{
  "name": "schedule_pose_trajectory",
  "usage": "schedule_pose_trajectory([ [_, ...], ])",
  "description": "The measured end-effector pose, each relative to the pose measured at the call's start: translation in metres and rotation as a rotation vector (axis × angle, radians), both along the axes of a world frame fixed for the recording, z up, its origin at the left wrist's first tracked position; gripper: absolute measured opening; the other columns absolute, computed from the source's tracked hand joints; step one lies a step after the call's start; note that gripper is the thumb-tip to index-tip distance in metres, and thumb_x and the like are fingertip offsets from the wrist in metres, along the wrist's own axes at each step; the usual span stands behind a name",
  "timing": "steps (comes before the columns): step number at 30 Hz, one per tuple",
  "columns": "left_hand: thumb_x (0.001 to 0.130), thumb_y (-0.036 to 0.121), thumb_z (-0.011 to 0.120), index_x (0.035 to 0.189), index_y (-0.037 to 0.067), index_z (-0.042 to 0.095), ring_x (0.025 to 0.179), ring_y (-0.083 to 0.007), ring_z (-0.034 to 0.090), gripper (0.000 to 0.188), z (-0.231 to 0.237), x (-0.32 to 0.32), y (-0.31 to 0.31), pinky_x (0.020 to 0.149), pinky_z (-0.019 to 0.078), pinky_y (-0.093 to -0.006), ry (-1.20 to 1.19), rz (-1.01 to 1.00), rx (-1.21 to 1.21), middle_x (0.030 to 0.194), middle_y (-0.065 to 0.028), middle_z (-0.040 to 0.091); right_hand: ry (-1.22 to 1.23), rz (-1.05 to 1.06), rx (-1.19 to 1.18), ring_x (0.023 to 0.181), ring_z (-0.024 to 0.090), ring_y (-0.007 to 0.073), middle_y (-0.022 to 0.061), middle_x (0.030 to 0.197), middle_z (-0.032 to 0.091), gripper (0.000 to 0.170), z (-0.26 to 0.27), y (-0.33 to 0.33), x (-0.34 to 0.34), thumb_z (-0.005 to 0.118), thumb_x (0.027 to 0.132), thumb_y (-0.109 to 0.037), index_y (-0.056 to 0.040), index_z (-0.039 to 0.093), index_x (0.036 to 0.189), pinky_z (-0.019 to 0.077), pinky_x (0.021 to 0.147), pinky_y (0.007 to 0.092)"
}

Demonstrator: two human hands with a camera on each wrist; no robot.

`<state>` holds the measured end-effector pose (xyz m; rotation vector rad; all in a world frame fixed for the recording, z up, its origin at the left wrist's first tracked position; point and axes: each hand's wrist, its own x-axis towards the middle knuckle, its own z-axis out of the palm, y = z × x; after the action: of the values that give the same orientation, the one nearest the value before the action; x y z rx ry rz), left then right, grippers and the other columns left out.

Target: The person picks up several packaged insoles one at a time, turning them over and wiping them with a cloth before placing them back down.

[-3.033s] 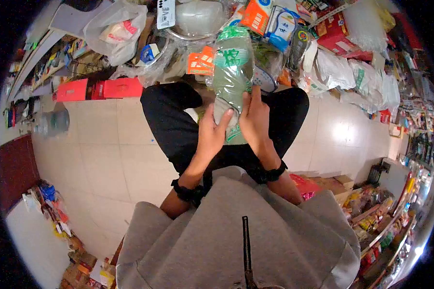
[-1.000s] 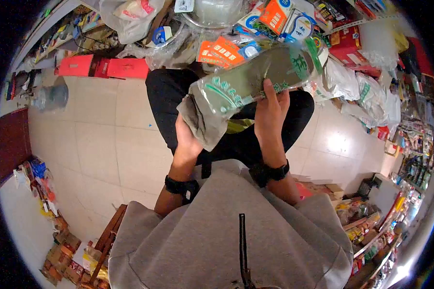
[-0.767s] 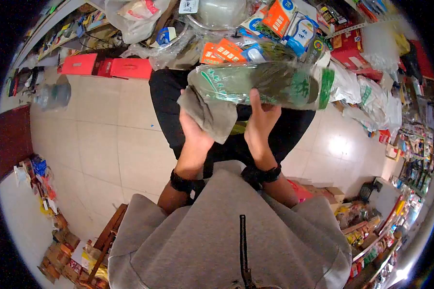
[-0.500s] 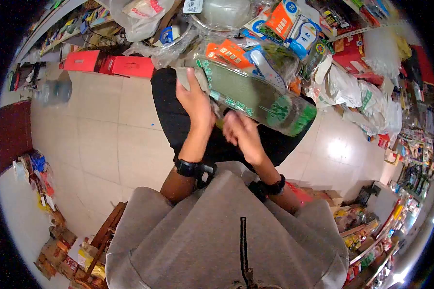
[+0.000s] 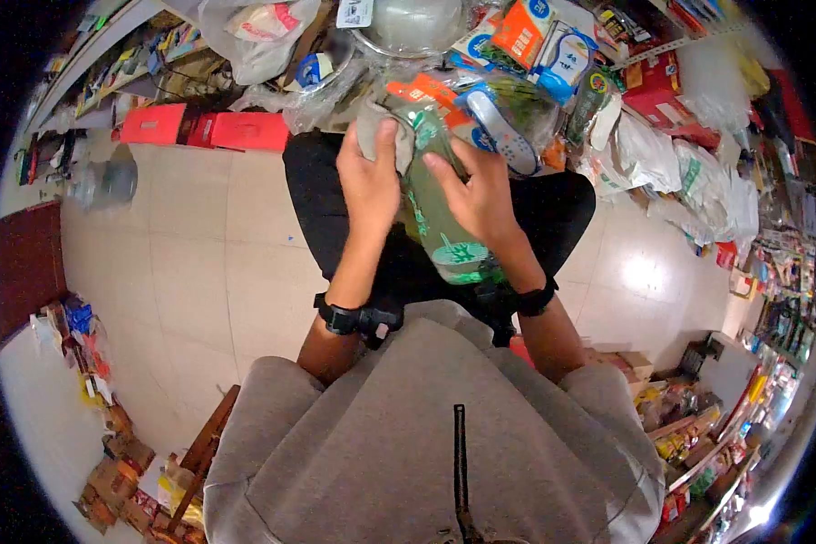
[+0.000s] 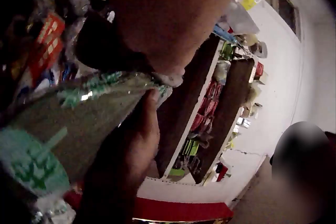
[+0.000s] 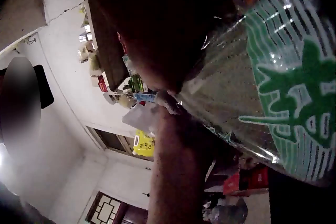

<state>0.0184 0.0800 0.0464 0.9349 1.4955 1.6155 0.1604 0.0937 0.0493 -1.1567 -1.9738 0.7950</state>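
Note:
A long grey-green insole pack in clear plastic with green print slants down over the person's lap. The right hand grips it along its upper right part, thumb on the near face. In the left hand a crumpled grey cloth is pinched under the thumb and lies against the pack's upper end. The left wrist view shows the pack sloping up to where both hands meet. Large green print fills the near end of the pack in the right wrist view. The fingers behind the pack are hidden.
Plastic-wrapped goods crowd the floor ahead, among them a blue-edged insole, orange packets and white bags. Red boxes stand at the left, near a clear plastic jug. Shelves of goods line the right.
The insole pack has turned from lying crosswise to pointing down toward the body. The right hand, blurred beneath it half a second ago, now grips its side. The left hand keeps the cloth.

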Motion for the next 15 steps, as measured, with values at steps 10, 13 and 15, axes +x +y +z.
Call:
schedule_pose_trajectory([
  [10, 0.090, 0.025, 0.066, 0.107, -0.004, 0.060, 0.082, -0.0141, 0.062, 0.034, -0.011, 0.010, -0.042, 0.075, 0.0487, -0.0305, 0.125, -0.383, -0.167, 0.088, -0.0141, 0.068, 0.250, -0.385, -0.049, 0.070, 0.057, 0.0197, 0.0122, 0.078, 0.064, 0.024, -0.001, 0.013, 0.004, 0.061, 0.093, -0.023, 0.0005, 0.064, 0.097, 0.0459, 0.067, 0.0327],
  [13, 0.091, 0.022, 0.066, 0.114, -0.001, 0.059, 0.087, -0.0124, 0.060, 0.034, -0.008, 0.002, -0.052, 0.081, 0.0478, -0.0287, 0.172, -0.508, -0.260, 0.097, -0.0079, 0.067, 0.475, -0.420, -0.129, 0.070, 0.054, 0.0155, 0.0076, 0.077, 0.064, 0.025, 0.007, 0.018, 0.007, 0.059, 0.095, -0.023, 0.0018, 0.063, 0.093, 0.0447, 0.065, 0.0310],
  [15, 0.090, 0.022, 0.066, 0.114, -0.002, 0.059, 0.087, -0.0122, 0.060, 0.035, -0.010, -0.003, -0.055, 0.080, 0.0480, -0.0288, 0.181, -0.547, -0.277, 0.097, -0.0074, 0.067, 0.498, -0.448, -0.096, 0.069, 0.054, 0.0144, 0.0073, 0.077, 0.064, 0.026, 0.003, 0.025, 0.010, 0.060, 0.095, -0.023, 0.0022, 0.063, 0.092, 0.0440, 0.064, 0.0303],
])
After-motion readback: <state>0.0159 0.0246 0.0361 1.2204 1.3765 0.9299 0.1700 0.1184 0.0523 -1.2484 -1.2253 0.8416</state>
